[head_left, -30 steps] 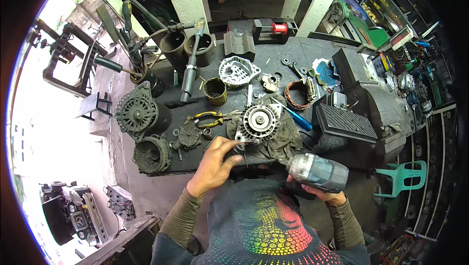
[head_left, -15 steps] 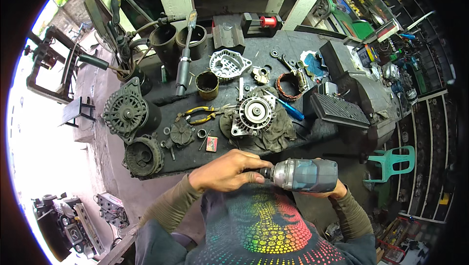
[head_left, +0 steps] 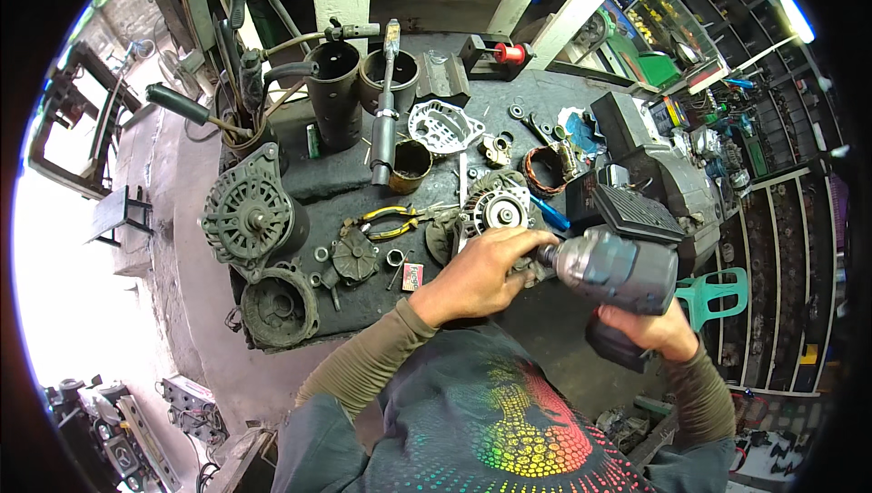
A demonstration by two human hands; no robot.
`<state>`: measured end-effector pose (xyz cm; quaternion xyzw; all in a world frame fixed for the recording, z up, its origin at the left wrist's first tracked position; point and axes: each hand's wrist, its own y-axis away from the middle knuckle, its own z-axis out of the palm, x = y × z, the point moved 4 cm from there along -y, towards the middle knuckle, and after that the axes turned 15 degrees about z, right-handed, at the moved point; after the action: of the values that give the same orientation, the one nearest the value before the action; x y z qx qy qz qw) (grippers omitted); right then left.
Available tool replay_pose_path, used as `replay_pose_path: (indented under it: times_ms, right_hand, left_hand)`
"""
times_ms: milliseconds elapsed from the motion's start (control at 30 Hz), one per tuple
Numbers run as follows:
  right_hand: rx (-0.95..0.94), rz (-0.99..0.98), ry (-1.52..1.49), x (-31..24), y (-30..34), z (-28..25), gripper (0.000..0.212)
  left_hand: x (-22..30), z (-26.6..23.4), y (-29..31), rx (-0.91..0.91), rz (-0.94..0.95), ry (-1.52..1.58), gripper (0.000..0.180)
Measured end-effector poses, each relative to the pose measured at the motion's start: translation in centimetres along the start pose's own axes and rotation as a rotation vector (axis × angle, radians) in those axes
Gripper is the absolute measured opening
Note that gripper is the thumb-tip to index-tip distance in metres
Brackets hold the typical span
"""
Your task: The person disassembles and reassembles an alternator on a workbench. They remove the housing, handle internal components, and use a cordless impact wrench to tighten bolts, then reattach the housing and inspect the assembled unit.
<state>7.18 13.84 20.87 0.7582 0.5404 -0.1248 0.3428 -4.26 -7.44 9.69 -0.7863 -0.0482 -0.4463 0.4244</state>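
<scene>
Right hand (head_left: pixel 656 330) grips the handle of the grey cordless impact driver (head_left: pixel 616 268) — fingers wrapped tight around it, tool nose pointing toward 9 o'clock. Left hand (head_left: pixel 481 273) is at the nose, fingers pinched around the bit or socket end right where it meets the silver finned alternator housing (head_left: pixel 495 211) on the dark cluttered table (head_left: pixel 300 182). Exactly what the left fingers pinch is hidden by the hand.

Alternator sits at table centre, just at 12 o'clock of the left hand. At 9 o'clock of it lie yellow-handled pliers (head_left: pixel 392 221); the larger dark alternator body (head_left: pixel 250 216) sits further out, same direction. A blue-handled screwdriver (head_left: pixel 549 214) lies at 3 o'clock.

Risks: left fingers so close to the spinning end could get pinched if the trigger goes. Housing looks unclamped — torque could twist it or kick it into the loose small parts nearby. Bit may slip off the fastener.
</scene>
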Motion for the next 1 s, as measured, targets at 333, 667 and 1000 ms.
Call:
replay_pose_path:
  times_ms: [333, 667, 1000]
  right_hand:
    - [0.014, -0.189, 0.405, -10.0, -6.3, -0.8, 0.044]
    - [-0.002, -0.179, 0.381, -9.7, -8.4, 1.9, 0.045]
    - [-0.049, -0.111, 0.410, -9.4, -8.6, 1.8, 0.046]
  left_hand:
    - [-4.3, -4.4, 3.0, 0.045, -0.134, 0.015, 0.076]
    - [-6.4, -4.6, 4.5, 0.137, -0.172, 0.203, 0.076]
    - [-10.9, -0.9, 7.7, 0.260, -0.463, 0.134, 0.127]
